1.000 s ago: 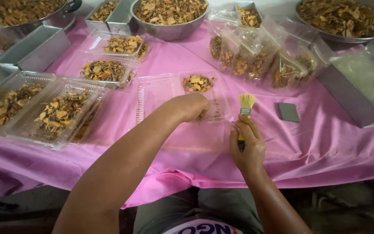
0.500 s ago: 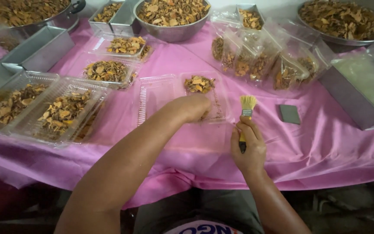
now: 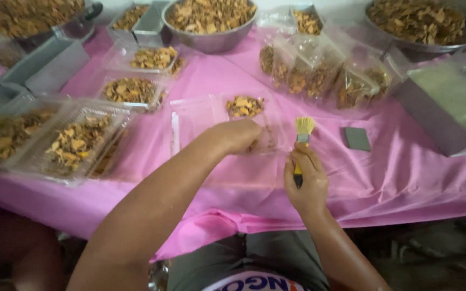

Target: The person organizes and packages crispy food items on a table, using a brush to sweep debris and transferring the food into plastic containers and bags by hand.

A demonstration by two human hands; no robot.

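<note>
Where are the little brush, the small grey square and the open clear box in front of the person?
brush [image 3: 303,127]: head view, on the yellow bristles.
grey square [image 3: 357,139]: head view, on the middle of its flat top.
clear box [image 3: 195,116]: head view, on the bare open lid, left of the food.

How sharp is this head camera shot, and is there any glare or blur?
Head view: soft even daylight, no hard shadows; the left hand and the brush in the right hand look slightly soft; mild sheen on the clear trays; edges bend outward.
</note>
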